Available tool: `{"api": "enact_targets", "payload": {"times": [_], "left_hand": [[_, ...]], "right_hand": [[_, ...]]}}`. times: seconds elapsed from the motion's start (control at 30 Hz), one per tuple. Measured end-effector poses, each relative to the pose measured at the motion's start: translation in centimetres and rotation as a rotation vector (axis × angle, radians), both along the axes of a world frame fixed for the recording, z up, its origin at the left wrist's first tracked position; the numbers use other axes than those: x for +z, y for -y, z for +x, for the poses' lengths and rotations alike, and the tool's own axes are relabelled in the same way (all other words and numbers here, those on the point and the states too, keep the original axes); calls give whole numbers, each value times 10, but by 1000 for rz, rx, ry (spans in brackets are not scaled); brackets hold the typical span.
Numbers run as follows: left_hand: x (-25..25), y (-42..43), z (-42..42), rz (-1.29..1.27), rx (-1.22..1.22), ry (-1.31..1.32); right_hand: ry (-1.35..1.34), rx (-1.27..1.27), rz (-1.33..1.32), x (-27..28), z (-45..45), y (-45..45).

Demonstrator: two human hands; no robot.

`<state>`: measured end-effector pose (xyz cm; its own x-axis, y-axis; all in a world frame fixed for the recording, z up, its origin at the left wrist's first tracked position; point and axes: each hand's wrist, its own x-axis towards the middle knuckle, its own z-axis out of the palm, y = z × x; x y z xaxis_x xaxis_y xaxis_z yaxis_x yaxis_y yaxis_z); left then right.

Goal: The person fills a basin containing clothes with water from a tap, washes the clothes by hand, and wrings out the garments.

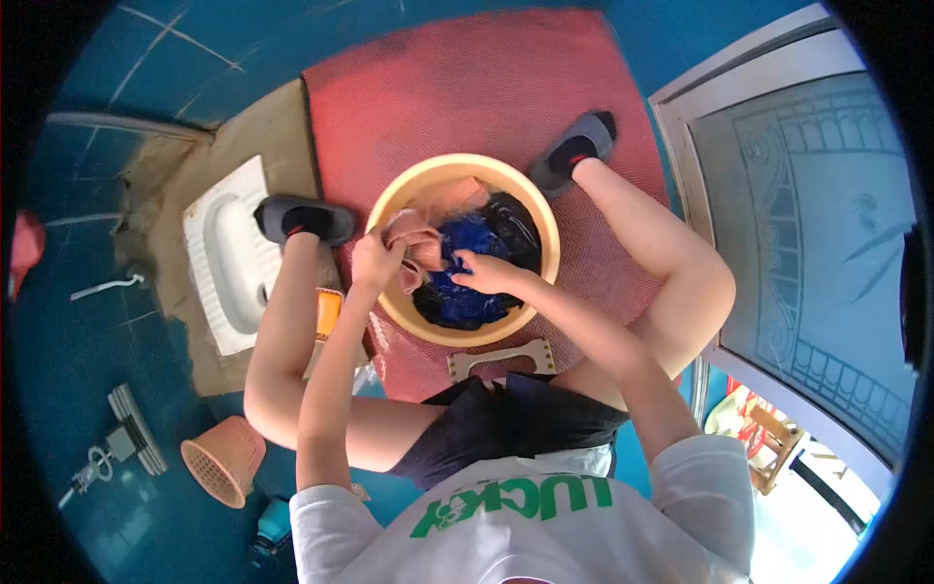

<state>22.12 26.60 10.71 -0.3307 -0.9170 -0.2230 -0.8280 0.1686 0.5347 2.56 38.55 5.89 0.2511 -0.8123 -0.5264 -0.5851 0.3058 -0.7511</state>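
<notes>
A yellow plastic basin (547, 224) stands on the red mat between my feet, with wet laundry and water in it. My left hand (375, 261) is closed on a bunched pink cloth (416, 237) at the basin's left side. Over the blue garment (467, 238) in the middle is my right hand (486, 274), its thumb and fingers apart, with nothing visible between them. A black garment (516, 222) lies along the right side of the basin. Another pink piece (469, 193) shows near the far rim, partly under water.
A white squat toilet (226, 248) is set in the floor at left, beside an orange box (329, 313). A pink wastebasket (226, 459) stands at lower left. Close to me is a small stool (501, 356). A glazed door (808, 243) is at right. The red mat (467, 78) stretches forward.
</notes>
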Motion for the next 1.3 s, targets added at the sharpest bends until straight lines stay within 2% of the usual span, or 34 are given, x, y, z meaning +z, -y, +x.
{"api": "enact_targets", "payload": {"times": [0.1, 0.2, 0.23, 0.27, 0.33, 0.37, 0.4, 0.43, 0.5, 0.6, 0.63, 0.67, 0.73, 0.87, 0.93, 0.97, 1.0, 1.17, 1.3], "left_hand": [[42, 7, -12, -13, -8, -131], [73, 6, -25, -3, -26, -134], [78, 6, -28, 43, -6, -146], [83, 7, -30, 90, 13, -158], [82, 12, -28, 135, 28, -221], [72, 17, -26, 196, 44, -358], [61, 20, -23, 259, 62, -494], [80, 17, -27, 252, 59, -497], [134, 4, -39, 437, 150, -602], [140, 14, -37, 530, 151, -713], [163, 11, -40, 496, 160, -641], [175, 12, -41, 490, 157, -646], [192, 18, -40, 449, 148, -640], [249, 22, -43, 344, 50, -633], [265, 29, -39, 336, -3, -676], [272, 35, -37, 311, -2, -586], [280, 40, -34, 286, 0, -497], [313, 48, -24, 270, -107, -457], [312, 54, -13, 257, -127, -497]], "right_hand": [[214, -308, -286, 5, 20, 17], [299, -356, -275, 24, 3, 37], [355, -357, -401, 30, -3, 38], [349, -360, -418, 51, -11, 40], [112, -252, -286, 85, -27, 42], [150, -256, -364, 94, -31, 43], [41, -201, -366, 102, -38, 44], [54, -189, -433, 101, -43, 47], [105, -167, -514, 87, -52, 55], [-10, -107, -466, 155, -62, 57], [-62, -97, -631, 179, -62, 54], [-210, -51, -525, 204, -62, 56], [-384, 56, -582, 233, -66, 64], [-437, 117, -659, 287, -66, 75], [-484, 122, -862, 302, -66, 81], [-473, 164, -777, 324, -65, 81], [-477, 166, -785, 333, -65, 83], [-581, 223, -814, 365, -65, 88], [-583, 190, -768, 370, -73, 91]]}}
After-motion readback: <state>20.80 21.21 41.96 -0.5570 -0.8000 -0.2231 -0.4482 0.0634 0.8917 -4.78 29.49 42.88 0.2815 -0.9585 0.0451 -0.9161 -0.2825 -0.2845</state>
